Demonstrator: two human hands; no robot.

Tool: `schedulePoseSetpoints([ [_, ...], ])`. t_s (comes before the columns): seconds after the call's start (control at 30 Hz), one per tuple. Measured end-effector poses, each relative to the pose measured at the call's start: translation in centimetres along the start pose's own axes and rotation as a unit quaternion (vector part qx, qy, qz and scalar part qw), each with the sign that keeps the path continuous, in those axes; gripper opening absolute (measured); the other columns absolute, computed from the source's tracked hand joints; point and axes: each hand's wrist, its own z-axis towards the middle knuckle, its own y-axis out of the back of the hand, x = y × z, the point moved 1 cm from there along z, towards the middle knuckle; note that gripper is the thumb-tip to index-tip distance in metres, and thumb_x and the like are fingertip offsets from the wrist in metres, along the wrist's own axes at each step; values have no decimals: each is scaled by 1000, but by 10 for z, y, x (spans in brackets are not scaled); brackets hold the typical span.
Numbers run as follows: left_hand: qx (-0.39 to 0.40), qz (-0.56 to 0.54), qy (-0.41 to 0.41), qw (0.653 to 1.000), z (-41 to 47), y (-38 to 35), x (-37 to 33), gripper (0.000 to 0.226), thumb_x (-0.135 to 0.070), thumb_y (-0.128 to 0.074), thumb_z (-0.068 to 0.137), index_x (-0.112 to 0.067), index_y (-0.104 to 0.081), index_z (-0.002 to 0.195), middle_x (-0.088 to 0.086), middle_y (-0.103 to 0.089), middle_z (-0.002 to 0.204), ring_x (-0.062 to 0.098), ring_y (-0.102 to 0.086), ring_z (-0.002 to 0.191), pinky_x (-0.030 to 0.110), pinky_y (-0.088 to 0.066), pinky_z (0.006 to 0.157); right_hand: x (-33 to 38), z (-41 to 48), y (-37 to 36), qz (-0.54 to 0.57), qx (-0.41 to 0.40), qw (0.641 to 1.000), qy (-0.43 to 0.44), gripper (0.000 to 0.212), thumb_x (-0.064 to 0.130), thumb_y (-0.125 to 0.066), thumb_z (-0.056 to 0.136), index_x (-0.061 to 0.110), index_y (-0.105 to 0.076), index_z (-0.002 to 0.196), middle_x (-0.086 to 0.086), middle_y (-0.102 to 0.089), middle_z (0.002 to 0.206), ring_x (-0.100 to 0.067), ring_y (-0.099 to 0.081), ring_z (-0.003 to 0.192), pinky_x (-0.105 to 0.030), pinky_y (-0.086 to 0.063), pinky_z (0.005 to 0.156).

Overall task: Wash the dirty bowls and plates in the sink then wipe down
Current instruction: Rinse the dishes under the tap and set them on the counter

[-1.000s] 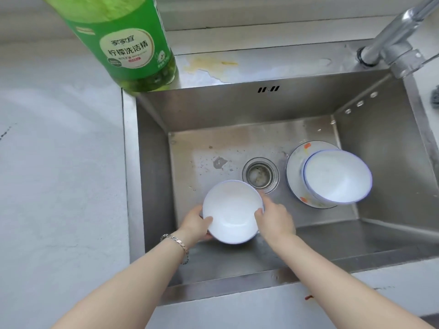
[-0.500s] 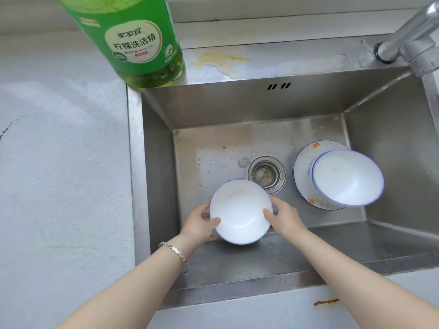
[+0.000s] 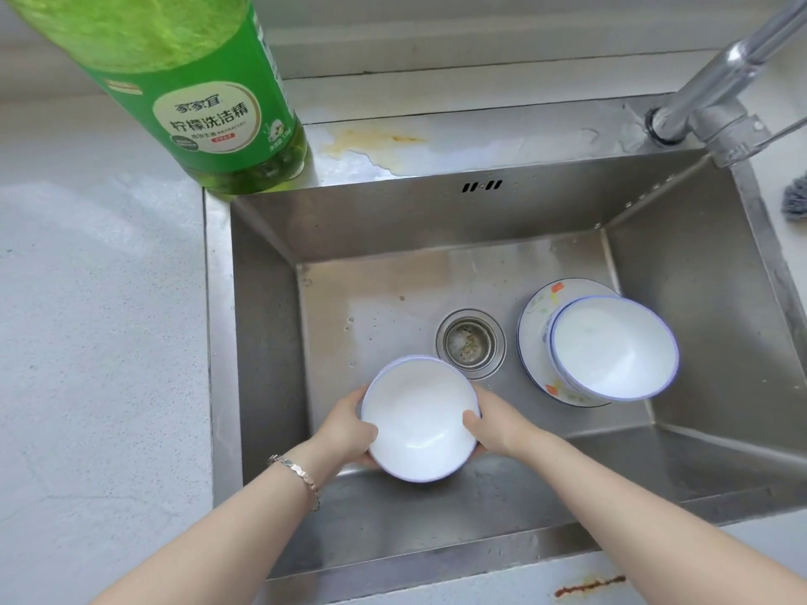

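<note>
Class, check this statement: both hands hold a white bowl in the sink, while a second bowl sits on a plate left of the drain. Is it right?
One slip: in the head view the second bowl sits on the plate right of the drain, not left. The rest holds.

— What sits on the pale grey speckled table (image 3: 96, 342)?
— A stainless steel sink (image 3: 270, 325), set in; a tall green detergent bottle (image 3: 205, 107) stands on its far-left corner.
— Inside?
— A white flowered plate (image 3: 536, 312) on the floor, near the right wall.
</note>
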Motion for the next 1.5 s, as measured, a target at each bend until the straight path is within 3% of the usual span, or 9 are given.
schedulePoseSetpoints([
  [0.13, -34, 15, -84, 996, -28, 12, -14, 76, 18, -37, 78, -23, -38, 141, 17, -63, 99, 26, -62, 78, 37, -59, 56, 11, -24, 4, -49, -70, 995, 48, 58, 6, -34, 92, 27, -23, 145, -6, -57, 113, -25, -55, 95, -32, -53, 72],
  [0.23, -58, 7, -202, 978, -66, 22, -36, 78, 15, -44, 78, -42, -43, 132, 8, -64, 114, 23, -62, 75, 44, -59, 68, 32, -55, 18, -81, -133, 982, 107, 60, 15, -36, 96, 32, -11, 148, -3, -49, 68, -15, -46, 61, -29, -36, 62],
  [0.33, -83, 1, -337, 938, -114, 27, -64, 85, 12, -53, 79, -64, -45, 118, -1, -66, 118, 13, -67, 78, 37, -55, 78, 69, -102, 43, -76, -187, 955, 218, 61, 14, -36, 97, 35, -7, 147, 9, -36, 57, -4, -37, 47, -17, -31, 50],
  [0.5, -103, -47, -480, 870, -191, 11, -105, 72, 8, -61, 82, -46, -41, 126, -5, -57, 127, 2, -68, 84, 15, -51, 77, 117, -177, 86, -88, -251, 886, 381, 68, 7, -41, 96, 33, 5, 139, -10, -65, 96, -13, -47, 71, -14, -32, 62],
  [0.63, -128, -50, -568, 812, -239, -6, -127, 70, -12, -63, 79, -62, -43, 124, -24, -63, 114, 7, -65, 99, 22, -51, 88, 132, -215, 115, -108, -316, 782, 526, 55, 21, -36, 97, 20, -7, 143, -17, -63, 115, -21, -58, 89, -7, -33, 74],
  [0.77, -122, -42, -631, 765, -269, -19, -140, 67, -35, -74, 76, -49, -41, 132, -25, -61, 120, 12, -62, 110, 24, -50, 92, 141, -237, 134, -115, -338, 734, 577, 64, 17, -38, 91, 23, -8, 146, -20, -64, 111, -35, -64, 85, -14, -36, 75],
  [1.1, -139, -37, -712, 687, -300, -41, -145, 57, -27, -65, 81, -48, -45, 131, 20, -45, 139, 20, -57, 119, 30, -49, 95, 144, -274, 156, -183, -388, 604, 672, 68, 12, -38, 85, 12, -10, 146, -28, -66, 96, -17, -56, 59, -17, -38, 68],
  [1.33, -160, -23, -712, 684, -293, -55, -136, 51, -19, -61, 82, -28, -43, 130, 23, -45, 136, 10, -56, 119, 24, -49, 93, 127, -270, 159, -177, -379, 585, 695, 80, 9, -37, 84, 36, 6, 146, -32, -63, 104, -24, -57, 71, -25, -41, 68],
  [1.5, -162, -27, -702, 693, -291, -65, -131, 51, -19, -61, 82, -21, -39, 128, 25, -43, 138, 11, -57, 118, 23, -49, 92, 116, -267, 161, -175, -377, 604, 680, 66, 10, -36, 84, 16, -6, 143, -33, -60, 111, -37, -66, 78, -27, -42, 75],
])
